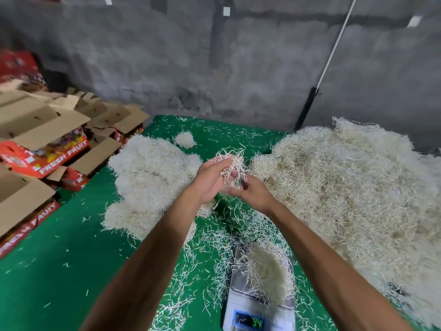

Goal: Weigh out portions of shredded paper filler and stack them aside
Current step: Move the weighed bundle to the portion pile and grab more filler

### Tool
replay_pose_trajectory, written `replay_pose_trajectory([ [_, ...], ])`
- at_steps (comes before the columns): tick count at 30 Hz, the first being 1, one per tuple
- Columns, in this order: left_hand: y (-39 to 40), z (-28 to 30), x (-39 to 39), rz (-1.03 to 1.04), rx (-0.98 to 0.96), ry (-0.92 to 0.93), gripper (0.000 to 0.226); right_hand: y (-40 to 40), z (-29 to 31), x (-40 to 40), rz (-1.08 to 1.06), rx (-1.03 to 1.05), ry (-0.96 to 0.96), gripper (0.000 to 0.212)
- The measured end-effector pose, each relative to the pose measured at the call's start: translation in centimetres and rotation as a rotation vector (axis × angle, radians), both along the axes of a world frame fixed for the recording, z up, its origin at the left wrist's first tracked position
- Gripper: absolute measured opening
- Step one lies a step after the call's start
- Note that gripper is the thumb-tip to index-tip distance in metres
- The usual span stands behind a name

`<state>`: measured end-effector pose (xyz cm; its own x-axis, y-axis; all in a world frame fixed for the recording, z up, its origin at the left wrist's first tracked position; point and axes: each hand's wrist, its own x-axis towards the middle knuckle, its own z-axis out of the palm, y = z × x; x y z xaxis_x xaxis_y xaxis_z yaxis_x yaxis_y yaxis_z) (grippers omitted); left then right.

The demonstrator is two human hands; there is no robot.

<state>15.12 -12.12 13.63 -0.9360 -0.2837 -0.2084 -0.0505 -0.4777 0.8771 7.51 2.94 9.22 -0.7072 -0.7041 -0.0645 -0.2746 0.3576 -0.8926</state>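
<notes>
A: Where is the paper being handled?

B: A small tuft of shredded paper (230,169) sits above the green mat (59,271), between the two hands. The left hand (210,180) cups it from the side, fingers curled round the strands. The right hand (250,192) pinches its lower edge with thumb and fingertips.

A: And the scale?

B: The digital scale (259,304) lies nearest the camera, carrying a portion on its platform (269,271); the lit display is too blurred to read surely.

A: Around that?

B: Weighed portions (148,177) lie clumped to the left, the big loose heap (353,194) to the right. Fruit cartons (45,149) are stacked at far left, against a grey wall (191,56).
</notes>
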Motion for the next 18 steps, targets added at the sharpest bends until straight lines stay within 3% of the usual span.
replay_pose_trajectory([
  [2, -0.3, 0.3, 0.1, 0.014, 0.018, -0.003, 0.04, -0.5, -0.4, 0.1, -0.023, -0.021, 0.013, 0.014],
  [5, -1.7, -0.1, 0.1, 0.101, 0.125, 0.001, 0.026, 0.1, -1.4, -1.4, -0.153, 0.078, 0.122, 0.02],
  [7, -2.4, -0.9, 0.3, 0.164, 0.069, -0.053, 0.044, 1.8, -2.3, -3.2, -0.269, 0.134, 0.139, 0.019],
  [8, -2.7, -1.6, 0.2, 0.175, 0.027, -0.082, 0.053, 2.9, -2.9, -4.3, -0.354, 0.119, 0.092, 0.019],
  [12, -2.4, -4.3, -0.1, 0.208, 0.019, -0.088, 0.032, 7.5, -5.0, -7.6, -0.739, -0.031, -0.179, 0.026],
  [15, -1.4, -5.8, -0.5, 0.201, -0.024, -0.134, 0.036, 10.9, -6.4, -9.0, -0.946, -0.179, -0.308, 0.031],
  [17, -0.3, -6.7, -0.4, 0.129, -0.205, -0.171, 0.03, 12.8, -7.2, -9.2, -1.044, -0.226, -0.371, 0.032],
  [18, 0.6, -6.9, -0.3, 0.077, -0.37, -0.21, 0.042, 13.5, -7.6, -9.2, -1.087, -0.257, -0.398, 0.032],
])
